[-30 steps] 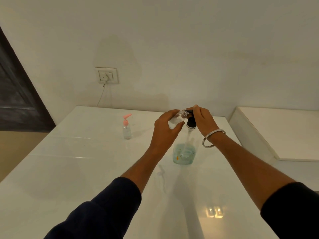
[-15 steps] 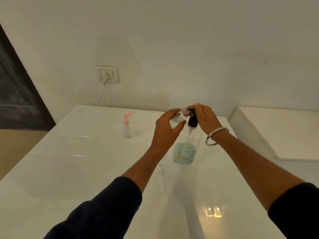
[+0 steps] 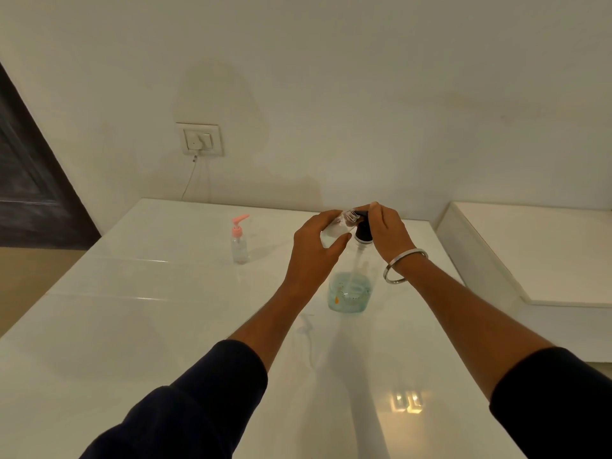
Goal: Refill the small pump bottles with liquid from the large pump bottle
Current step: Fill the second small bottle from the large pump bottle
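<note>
At about ten o'clock on the white table (image 3: 132, 326) a small pump bottle with a pink pump (image 3: 239, 241) stands upright, well apart from the hands. Toward twelve o'clock, the left hand (image 3: 314, 256) grips an uncapped small clear bottle (image 3: 337, 226), fingers and thumb curled round it, tilting its open neck toward the black pump head (image 3: 362, 231). The right hand (image 3: 385, 230), a metal bangle (image 3: 402, 265) at its wrist, rests over that pump head with fingers bent onto it. Beneath stands the large pump bottle (image 3: 349, 293), holding a low level of blue-green liquid.
</note>
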